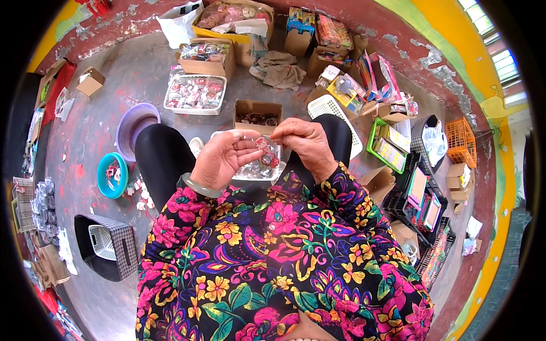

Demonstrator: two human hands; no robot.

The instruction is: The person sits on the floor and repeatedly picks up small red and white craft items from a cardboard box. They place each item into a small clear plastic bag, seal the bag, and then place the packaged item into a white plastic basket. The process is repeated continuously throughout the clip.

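In front of my lap, a small red-and-pink trinket (266, 154), apparently in clear plastic, hangs at the fingertips of my left hand (223, 158). That hand is turned palm up, fingers partly curled against the trinket, and a pale bangle (200, 187) circles its wrist. Close to the trinket's top, my right hand (307, 145) is closed in a pinch; whatever lies between its thumb and forefinger is too small to make out. Underneath, a white tray (243, 177) between my knees is partly hidden by my hands. A small cardboard box (259, 106) with dark reddish pieces stands just beyond.
A white basket of packaged items (193, 111), a purple basin (120, 132) and a teal basin (101, 181) stand to the left. On the right are a green basket (372, 149), black crates (398, 211) and an orange crate (462, 142). Filled cartons (211, 67) line the far wall.
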